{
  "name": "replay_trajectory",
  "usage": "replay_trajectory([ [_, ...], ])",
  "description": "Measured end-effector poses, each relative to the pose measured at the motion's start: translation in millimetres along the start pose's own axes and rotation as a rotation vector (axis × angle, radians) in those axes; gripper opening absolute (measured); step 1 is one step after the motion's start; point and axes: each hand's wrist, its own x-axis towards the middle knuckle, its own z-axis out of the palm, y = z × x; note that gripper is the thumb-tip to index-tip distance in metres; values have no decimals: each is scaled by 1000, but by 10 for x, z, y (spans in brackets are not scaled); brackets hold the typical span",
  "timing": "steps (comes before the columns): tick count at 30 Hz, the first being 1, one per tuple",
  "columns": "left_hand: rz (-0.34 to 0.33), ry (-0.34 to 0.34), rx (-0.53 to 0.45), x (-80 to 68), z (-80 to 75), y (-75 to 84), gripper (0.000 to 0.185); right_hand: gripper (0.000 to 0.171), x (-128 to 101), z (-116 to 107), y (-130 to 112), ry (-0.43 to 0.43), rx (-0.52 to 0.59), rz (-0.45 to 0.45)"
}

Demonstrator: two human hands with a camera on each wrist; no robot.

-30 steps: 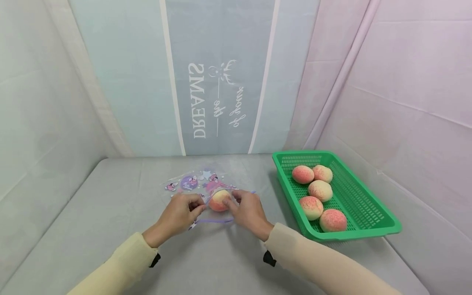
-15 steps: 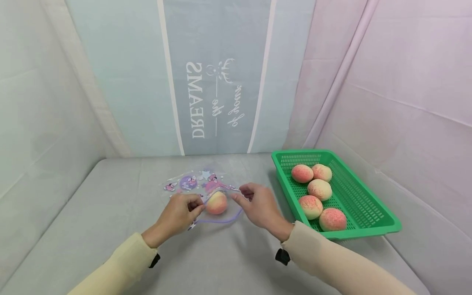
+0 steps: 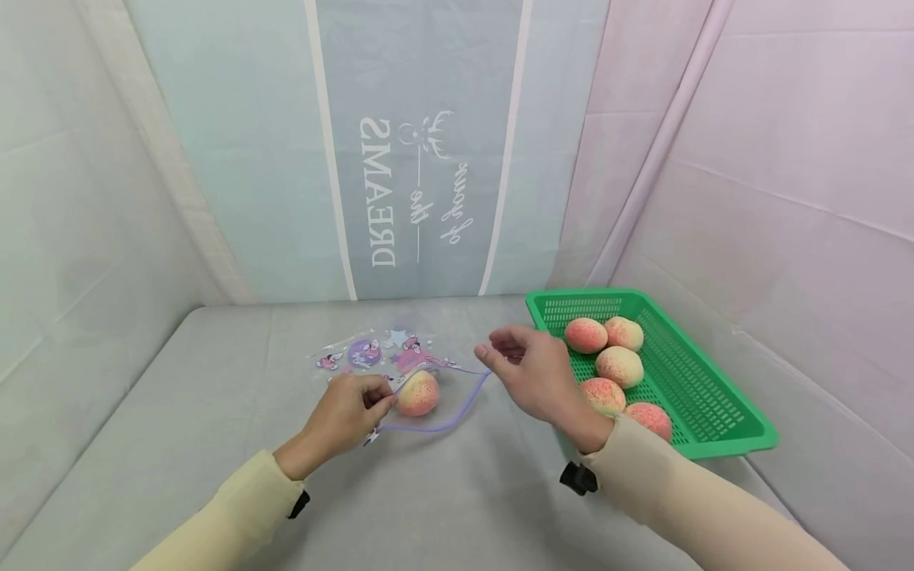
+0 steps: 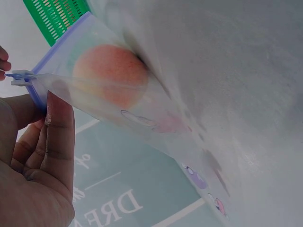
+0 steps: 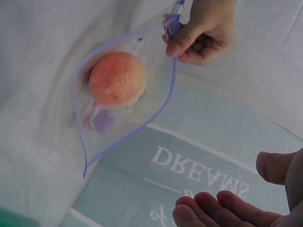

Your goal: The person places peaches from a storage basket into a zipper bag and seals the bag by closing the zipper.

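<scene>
Bag [image 3: 403,365] gapes toward worktop's [image 3: 407,500] near edge, left hand [image 3: 346,414] pinching one end, right hand [image 3: 535,374] apparently empty beside the other.

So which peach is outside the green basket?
The peach inside the clear, purple-edged bag pinched by the left hand; the other five peaches lie in the green basket.

Six peaches [image 3: 620,367] were there in all, five in one green basket [image 3: 760,438] and one inside one clear bag [image 3: 364,354] with one slider [image 4: 21,78]. There were two hands, one left hand [image 3: 347,412] and one right hand [image 3: 539,377], plus two pale sleeves [image 3: 243,507] and two black wrist pieces [image 3: 578,478]. One hanging cloth [image 3: 421,47] bore two white stripes [image 3: 332,159] and three printed words: "DREAMS", "the" and "of", alongside a fourth in script.
</scene>
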Motion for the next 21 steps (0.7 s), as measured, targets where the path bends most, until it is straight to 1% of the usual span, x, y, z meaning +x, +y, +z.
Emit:
replay_trajectory([
  [4,8,0,-1,2,-8,-10,24,32,69,-123,29,1,-36,15],
  [8,8,-1,3,2,-19,-9,22,33,138,-247,66,-18,-27,54],
  [15,-1,-5,9,3,-33,-3,21,35,282,-406,195,28,-70,84],
  [21,-5,-8,7,2,-41,-5,21,41,394,-548,356,24,-93,136],
])
